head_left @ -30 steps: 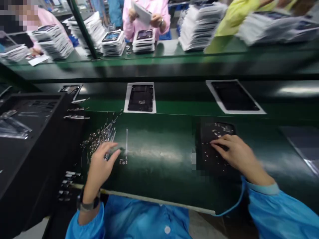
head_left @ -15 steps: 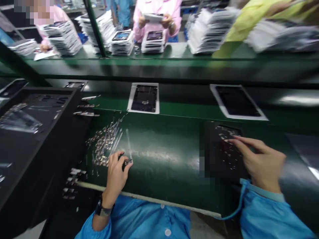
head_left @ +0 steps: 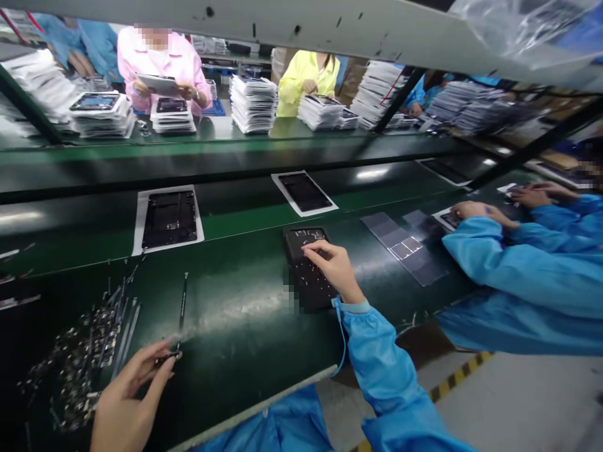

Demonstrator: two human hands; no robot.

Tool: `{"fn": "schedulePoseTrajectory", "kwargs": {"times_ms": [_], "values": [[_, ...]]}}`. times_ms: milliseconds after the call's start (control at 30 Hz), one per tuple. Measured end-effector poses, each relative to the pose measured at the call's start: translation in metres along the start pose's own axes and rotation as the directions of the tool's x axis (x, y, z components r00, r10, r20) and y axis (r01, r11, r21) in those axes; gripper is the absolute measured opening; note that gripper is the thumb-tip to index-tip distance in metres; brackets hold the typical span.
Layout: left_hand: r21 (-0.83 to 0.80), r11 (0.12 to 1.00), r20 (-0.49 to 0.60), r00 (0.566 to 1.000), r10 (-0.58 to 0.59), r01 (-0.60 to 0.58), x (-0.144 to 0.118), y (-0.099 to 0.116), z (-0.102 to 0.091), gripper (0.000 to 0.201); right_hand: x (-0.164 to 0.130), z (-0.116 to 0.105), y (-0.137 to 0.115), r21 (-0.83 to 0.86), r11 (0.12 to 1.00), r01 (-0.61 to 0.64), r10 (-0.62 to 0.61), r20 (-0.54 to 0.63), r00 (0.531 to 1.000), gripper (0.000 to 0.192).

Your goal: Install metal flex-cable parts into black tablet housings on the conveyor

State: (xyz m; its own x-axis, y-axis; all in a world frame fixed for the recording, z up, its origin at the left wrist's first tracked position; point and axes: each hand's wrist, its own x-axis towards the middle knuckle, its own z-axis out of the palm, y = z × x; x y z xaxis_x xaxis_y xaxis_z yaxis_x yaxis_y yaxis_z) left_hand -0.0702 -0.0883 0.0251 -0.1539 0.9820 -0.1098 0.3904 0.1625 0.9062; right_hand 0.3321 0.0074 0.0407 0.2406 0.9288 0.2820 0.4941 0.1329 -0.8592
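Pinching thin flex strip, left hand; right hand fingertips touching black tray.

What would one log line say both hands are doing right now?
left hand: pinching small part beside parts pile | right hand: fingertips on black tray | surface: green bench

left hand pinching — right hand flat, fingers spread

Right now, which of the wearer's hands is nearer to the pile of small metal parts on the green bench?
Left. The left hand is right beside the pile of small metal parts; the right hand rests on a black tray far across.
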Motion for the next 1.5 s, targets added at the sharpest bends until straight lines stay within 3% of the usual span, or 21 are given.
{"fn": "schedulePoseTrajectory", "kwargs": {"times_ms": [133, 267, 433, 567, 833, 967, 1300, 1500], "values": [[-0.174, 0.983, 0.079, 0.996, -0.051, 0.064, 0.009, 0.012, 0.009, 0.043, -0.004, 0.009, -0.006, 0.14, 0.986, -0.085, 0.076, 0.065, 0.995, 0.022], [-0.233, 0.969, 0.173, 0.984, -0.046, 0.086, 0.019, 0.029, 0.018, 0.05, -0.005, 0.014, -0.005, 0.203, 0.972, -0.12, 0.101, 0.102, 0.99, 0.02], [-0.22, 0.967, 0.212, 0.974, -0.082, 0.129, 0.03, 0.036, 0.021, 0.043, 0.0, 0.004, 0.011, 0.173, 0.969, -0.176, 0.173, 0.029, 0.984, 0.022], [-0.261, 0.949, 0.268, 0.958, -0.102, 0.174, 0.037, 0.036, 0.022, 0.034, 0.001, -0.002, 0.019, 0.12, 0.98, -0.162, 0.163, -0.005, 0.987, 0.02], [-0.385, 0.894, 0.295, 0.948, -0.117, 0.23, 0.047, 0.077, 0.03, 0.031, 0.004, -0.011, 0.006, 0.091, 0.988, -0.124, 0.129, -0.052, 0.99, 0.018], [-0.385, 0.893, 0.344, 0.934, -0.096, 0.234, 0.051, 0.085, 0.033, 0.03, 0.006, -0.012, -0.004, 0.11, 0.988, -0.111, 0.116, -0.04, 0.992, 0.017], [-0.418, 0.848, 0.498, 0.863, -0.087, 0.327, 0.061, 0.063, 0.06, 0.028, -0.005, 0.027, -0.033, 0.177, 0.983, -0.051, 0.009, 0.226, 0.974, 0.016], [-0.401, 0.856, 0.509, 0.856, -0.087, 0.325, 0.067, 0.05, 0.071, 0.026, -0.019, 0.06, -0.043, 0.184, 0.983, -0.015, -0.062, 0.405, 0.912, 0.01]]}}
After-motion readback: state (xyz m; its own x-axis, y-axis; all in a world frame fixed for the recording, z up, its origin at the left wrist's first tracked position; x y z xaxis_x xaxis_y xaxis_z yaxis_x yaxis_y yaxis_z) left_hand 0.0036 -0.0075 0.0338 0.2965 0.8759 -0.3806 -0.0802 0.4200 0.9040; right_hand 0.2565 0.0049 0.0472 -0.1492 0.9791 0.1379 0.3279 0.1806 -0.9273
